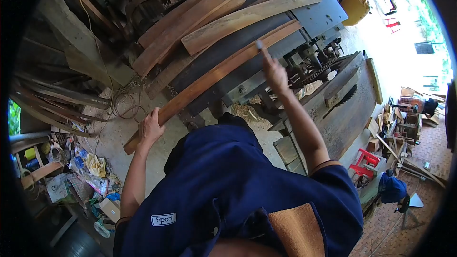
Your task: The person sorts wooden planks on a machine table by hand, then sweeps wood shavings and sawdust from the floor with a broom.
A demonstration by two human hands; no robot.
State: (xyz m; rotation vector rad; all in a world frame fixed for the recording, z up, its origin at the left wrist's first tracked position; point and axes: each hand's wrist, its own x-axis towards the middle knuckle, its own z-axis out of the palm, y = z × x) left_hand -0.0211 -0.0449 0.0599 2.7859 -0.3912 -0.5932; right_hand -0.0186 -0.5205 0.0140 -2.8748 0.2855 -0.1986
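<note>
Nearest, a dark blue shirt (228, 181) with a tan panel, filling the bottom of the view, both bare arms reaching away from it. Left hand (151, 127) closed around the near end of a long reddish plank (214, 74), fingers wrapped over its upper edge. Plank running up and to the right from that grip, its far part lying across the dark metal desk (314, 14) of a woodworking machine. Right hand (275, 74) raised further along, index finger stretched out with the tip at the plank's lower edge; impossible to tell whether the other fingers hold anything.

Beyond the plank, a loose stack of curved boards (200, 14) on the same desk, overlapping one another and hanging off its left side. To the right of the right arm, a saw bench (350, 93) with a toothed blade showing in its slot. Near the bench's foot, a red plastic stool (364, 162), and just beside it another person in blue (392, 188), bent low over the brick floor. At far left, littered packets and scraps (90, 171) on the ground, with a coil of wire (126, 107) near the machine's base.
</note>
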